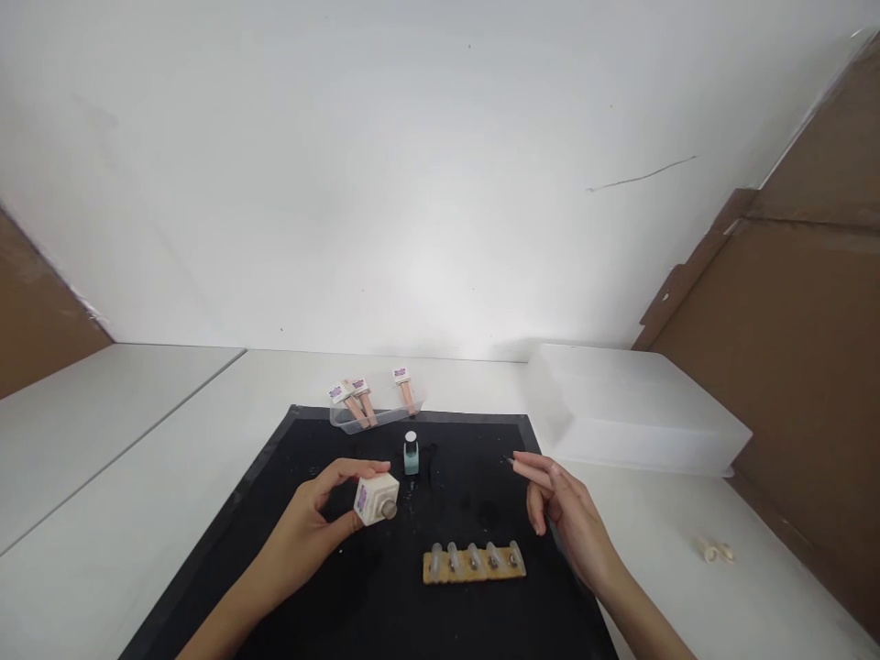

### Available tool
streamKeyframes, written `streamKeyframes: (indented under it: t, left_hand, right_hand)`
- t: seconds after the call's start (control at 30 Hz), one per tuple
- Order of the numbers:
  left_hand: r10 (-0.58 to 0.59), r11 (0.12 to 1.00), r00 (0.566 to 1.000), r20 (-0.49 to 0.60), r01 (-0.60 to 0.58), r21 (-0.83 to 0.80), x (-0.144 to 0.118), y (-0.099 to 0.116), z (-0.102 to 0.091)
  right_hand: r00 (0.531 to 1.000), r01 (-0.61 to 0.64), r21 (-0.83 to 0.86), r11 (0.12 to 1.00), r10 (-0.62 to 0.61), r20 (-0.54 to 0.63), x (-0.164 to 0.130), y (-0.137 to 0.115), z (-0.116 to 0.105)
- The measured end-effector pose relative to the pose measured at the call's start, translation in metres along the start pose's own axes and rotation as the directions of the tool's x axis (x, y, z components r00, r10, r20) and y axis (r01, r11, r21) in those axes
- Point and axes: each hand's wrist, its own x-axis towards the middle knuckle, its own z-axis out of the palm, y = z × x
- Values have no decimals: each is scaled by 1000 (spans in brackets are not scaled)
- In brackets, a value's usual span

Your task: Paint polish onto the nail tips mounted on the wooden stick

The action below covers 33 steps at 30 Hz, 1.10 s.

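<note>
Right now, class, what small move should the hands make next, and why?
Probably bring the right hand across to the small cream square bottle. The left hand holds it tilted, neck pointing right; the right hand hovers apart, pinching something thin.

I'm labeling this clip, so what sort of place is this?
Probably a plain tabletop station for nail polish practice, not a salon. A black mat lies on a white table against a bare wall, with a strip of false nails, a small polish bottle and a tray of bottles.
</note>
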Motion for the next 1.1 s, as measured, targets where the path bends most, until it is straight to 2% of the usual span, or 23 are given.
streamKeyframes:
  t: [0.23,0.4,0.57,0.73,0.97,1.1]
  left_hand:
    - [-51,965,999,-13,46,-259,-2,-2,2]
    - [-60,950,998,-12,54,-306,-1,-1,4]
    - [-35,985,999,-13,32,-170,-4,-1,6]
    - [58,997,997,48,-55,-48,-4,-1,8]
    - [29,987,1000,9,-30,161,1,-4,11]
    - [62,950,998,-21,-52,307,4,-12,13]
  right_hand:
    - [998,59,-56,997,-58,24,-5,-2,2]
    - [994,85,-43,996,-81,71,-8,-1,5]
    - [978,141,-95,985,-124,169,-18,-4,13]
    - [952,216,-201,955,-161,259,-24,-9,21]
    - [960,213,-212,954,-163,229,-22,-7,21]
    - [964,209,-220,953,-163,211,-20,-7,22]
